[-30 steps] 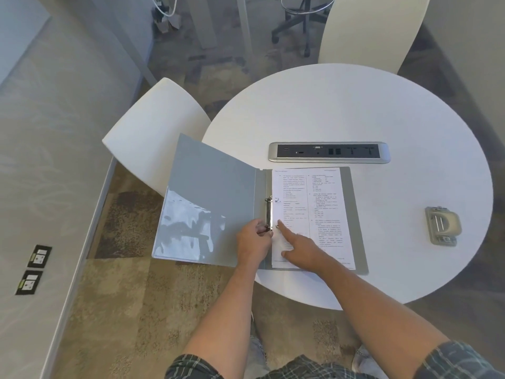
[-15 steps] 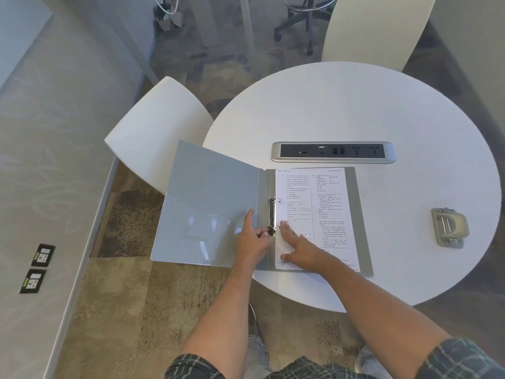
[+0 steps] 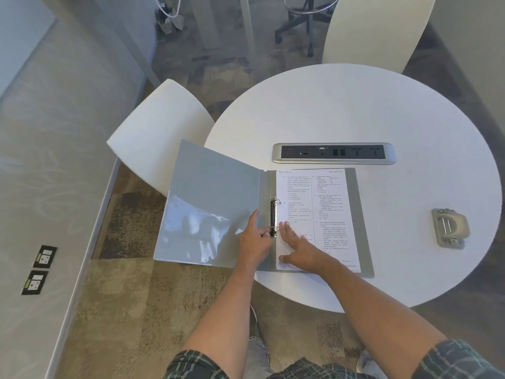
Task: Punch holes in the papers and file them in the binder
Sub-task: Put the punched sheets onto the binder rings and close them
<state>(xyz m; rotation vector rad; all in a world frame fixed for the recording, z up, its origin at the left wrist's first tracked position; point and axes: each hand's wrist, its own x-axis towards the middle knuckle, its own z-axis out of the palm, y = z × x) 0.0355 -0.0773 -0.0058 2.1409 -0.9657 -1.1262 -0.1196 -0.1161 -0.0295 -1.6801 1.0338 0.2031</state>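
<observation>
A grey binder [image 3: 213, 192] lies open at the near left of the round white table [image 3: 355, 105], its left cover hanging past the table's edge. Printed papers [image 3: 328, 203] lie on its right half, threaded on the metal ring mechanism [image 3: 274, 212]. My left hand [image 3: 254, 243] curls its fingers onto the lower ring, thumb stretched up along the cover. My right hand [image 3: 299, 248] lies flat with spread fingers on the lower left of the papers, pressing them down. The grey hole punch [image 3: 449, 228] sits apart at the table's right.
A silver power socket strip [image 3: 333, 154] is set into the table just beyond the binder. One white chair [image 3: 158, 132] stands under the binder's left cover, another [image 3: 377, 28] at the far side. A stool base [image 3: 306, 26] stands on the carpet behind.
My right hand went from pointing with one finger near the ring to lying flat with fingers spread on the paper. My left thumb has stretched out along the cover.
</observation>
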